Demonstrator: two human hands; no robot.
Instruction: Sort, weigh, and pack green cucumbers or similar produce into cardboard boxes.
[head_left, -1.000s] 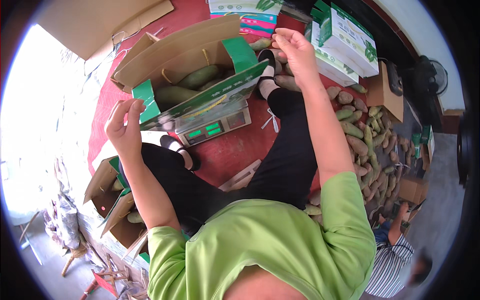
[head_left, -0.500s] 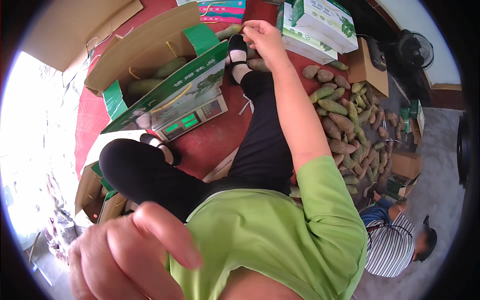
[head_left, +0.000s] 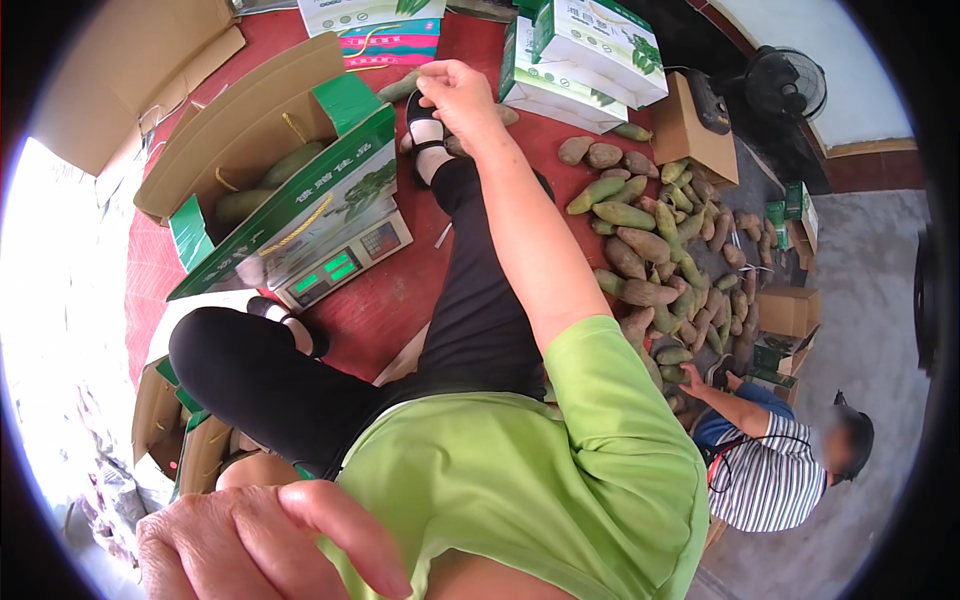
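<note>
The bare right hand [head_left: 462,103] is stretched far, the bare left hand [head_left: 262,548] raised near; each grip is half curled, and whether anything is held cannot be told. Far left, an open green-and-brown cardboard box [head_left: 335,190] printed with pale characters is supported by a grey digital scale [head_left: 358,256].

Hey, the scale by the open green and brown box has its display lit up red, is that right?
Not quite: in the head view, the scale by the open green and brown box has its display lit up green.
</note>
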